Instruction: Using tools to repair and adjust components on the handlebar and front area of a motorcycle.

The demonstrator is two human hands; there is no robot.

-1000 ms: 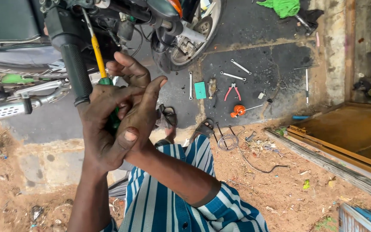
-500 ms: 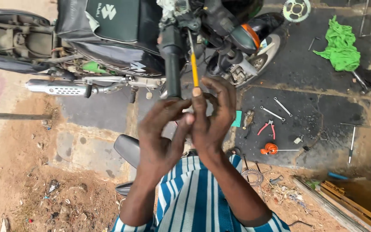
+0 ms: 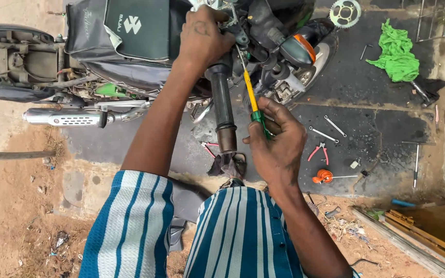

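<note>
A screwdriver (image 3: 252,98) with a yellow shaft and green handle points up into the controls beside the black handlebar grip (image 3: 223,105) of a motorcycle (image 3: 130,46). The right hand (image 3: 278,146) is closed around the green handle, thumb along it. The left hand (image 3: 202,38) is curled over the controls at the top of the grip, fingers bent around them. On the dark ground behind lie red pliers (image 3: 318,152), spanners (image 3: 328,129), a sprocket (image 3: 345,12) and a green rag (image 3: 397,51).

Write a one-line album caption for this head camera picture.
Left hand on a motorcycle's handlebar controls, right hand holding a yellow-shafted screwdriver.
</note>
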